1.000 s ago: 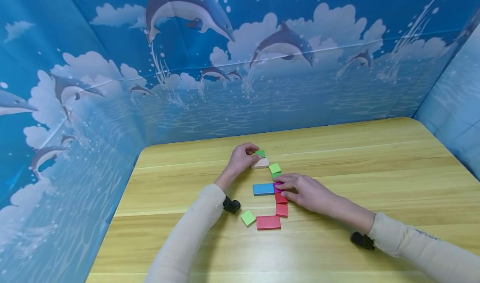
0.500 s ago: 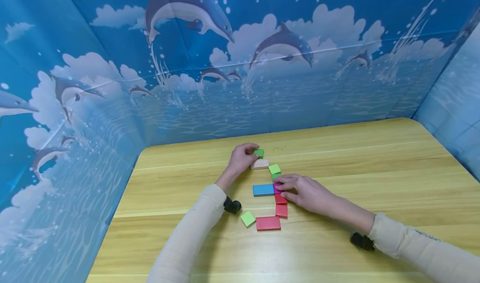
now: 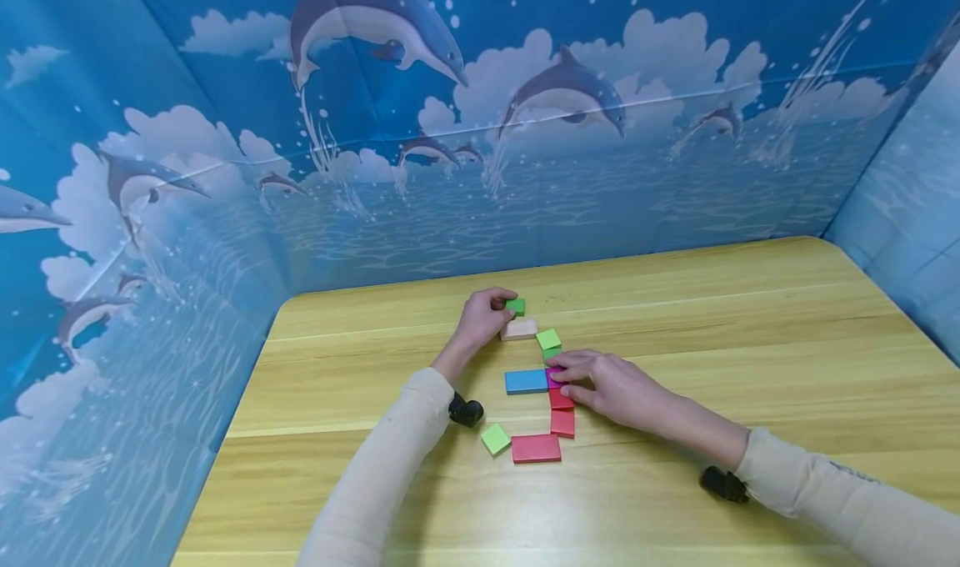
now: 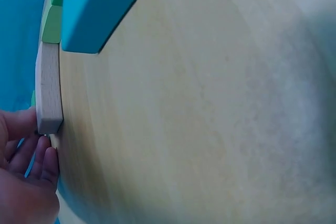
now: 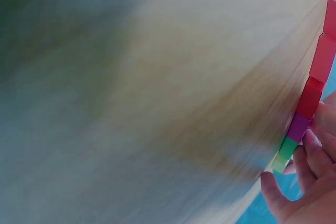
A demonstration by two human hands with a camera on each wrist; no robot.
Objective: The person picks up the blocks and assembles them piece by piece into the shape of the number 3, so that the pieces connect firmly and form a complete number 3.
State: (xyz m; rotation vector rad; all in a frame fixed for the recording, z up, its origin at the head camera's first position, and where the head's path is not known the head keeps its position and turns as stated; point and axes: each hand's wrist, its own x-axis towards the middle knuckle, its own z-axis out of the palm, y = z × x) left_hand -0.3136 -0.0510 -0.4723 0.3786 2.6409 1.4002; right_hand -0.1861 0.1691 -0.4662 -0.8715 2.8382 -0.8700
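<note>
At the back of the block layout, my left hand pinches a small green block between thumb and finger. Just in front of it lies a pale wooden block, its end beside the thumb in the left wrist view. My right hand has thumb and fingertips around a magenta block in the middle of the column. A blue rectangular block adjoins it on the left. Behind it are a green block and a lime block; a red block lies in front.
Nearer the body, another red block and a red rectangular block continue the layout. A lime block sits turned at their left. Wood-grain table; a dolphin-print curtain stands behind its far edge.
The green block in my left hand has shifted slightly to the left, relative to the wooden block. My right hand stays at the magenta block.
</note>
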